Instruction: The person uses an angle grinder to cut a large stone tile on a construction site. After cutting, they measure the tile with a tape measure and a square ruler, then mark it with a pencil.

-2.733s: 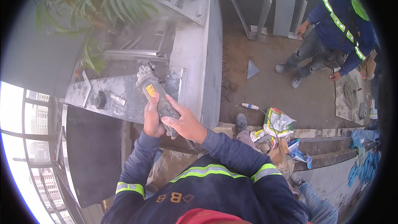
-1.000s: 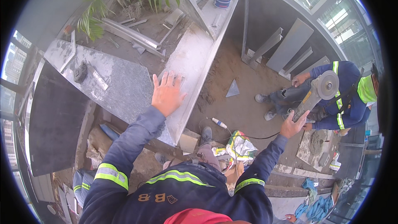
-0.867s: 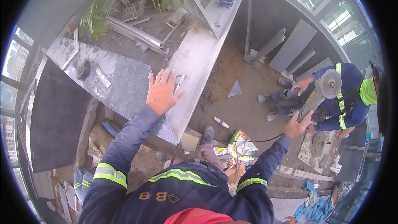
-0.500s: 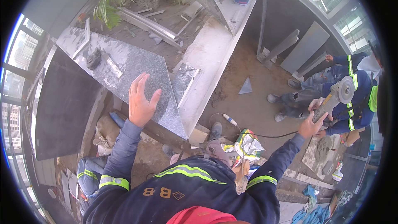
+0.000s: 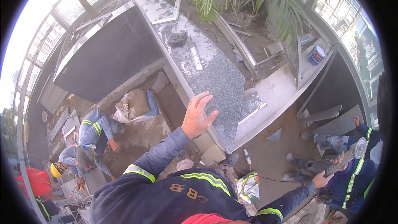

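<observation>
My left hand [image 5: 198,118] is raised with its fingers spread and holds nothing. It is over the near edge of a speckled grey stone slab [image 5: 219,85]. Far out to the right, my right hand [image 5: 320,179] is closed at the rear end of a grey angle grinder [image 5: 342,161], its disc pointing away from me. A co-worker's hand [image 5: 340,158] is on the grinder's body at the same time. On the slab lie a tape measure [image 5: 177,39] and a dusty flat strip-like tool [image 5: 194,54].
A power cord [image 5: 269,178] runs from the grinder side past a white connector [image 5: 247,156]. Two people crouch at lower left near a sack [image 5: 137,101]. A paint can [image 5: 316,55] stands on the pale ledge at right. Palm fronds [image 5: 277,12] hang over the planter, where metal profiles [image 5: 235,37] lie.
The view has swung left, bringing the crouching people in. My left hand stays raised and open near the slab's edge. The grinder now sits lower and further right in view, with both hands still at it.
</observation>
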A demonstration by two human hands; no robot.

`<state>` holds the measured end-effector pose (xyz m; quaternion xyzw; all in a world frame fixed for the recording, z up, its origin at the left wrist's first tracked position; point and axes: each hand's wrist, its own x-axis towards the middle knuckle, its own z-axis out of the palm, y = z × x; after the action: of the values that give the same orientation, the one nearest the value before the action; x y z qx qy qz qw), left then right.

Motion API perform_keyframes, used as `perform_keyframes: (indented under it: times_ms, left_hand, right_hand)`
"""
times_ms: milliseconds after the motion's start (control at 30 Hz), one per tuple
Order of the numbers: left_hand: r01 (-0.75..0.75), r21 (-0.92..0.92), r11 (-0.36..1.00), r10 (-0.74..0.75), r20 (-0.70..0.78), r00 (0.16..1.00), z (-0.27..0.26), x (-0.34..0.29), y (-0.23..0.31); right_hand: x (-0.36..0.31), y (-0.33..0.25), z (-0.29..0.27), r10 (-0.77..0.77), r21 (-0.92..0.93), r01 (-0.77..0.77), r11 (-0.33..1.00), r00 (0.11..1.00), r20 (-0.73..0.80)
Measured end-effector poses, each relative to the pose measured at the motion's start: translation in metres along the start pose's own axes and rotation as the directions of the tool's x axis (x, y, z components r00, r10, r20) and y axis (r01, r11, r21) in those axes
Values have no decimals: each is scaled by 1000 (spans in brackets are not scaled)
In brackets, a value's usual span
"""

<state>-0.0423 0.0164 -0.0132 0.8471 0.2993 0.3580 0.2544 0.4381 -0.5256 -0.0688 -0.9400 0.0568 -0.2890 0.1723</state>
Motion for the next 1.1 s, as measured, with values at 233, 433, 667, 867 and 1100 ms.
perform_keyframes:
  times_ms: [233,433,667,867,1100]
  left_hand:
    - [153,82,985,-145,-97,985,-70,-51,-45]
    - [251,66,966,-227,-252,941,-125,-83,-85]
    - [447,26,894,-423,-284,861,-176,-177,-180]
    - [580,52,813,-555,-235,798,-251,-259,-254]
    - [629,-76,774,-607,-374,701,-322,-266,-280]
  right_hand:
    - [-155,-231,-22,-152,586,1,810,966,209]
    - [-282,-355,-76,-510,756,109,646,798,321]
    - [-332,-344,-21,-603,762,229,606,756,253]
    - [-319,-320,-5,-547,625,361,692,828,126]
    - [-326,-333,19,-506,653,331,681,858,93]
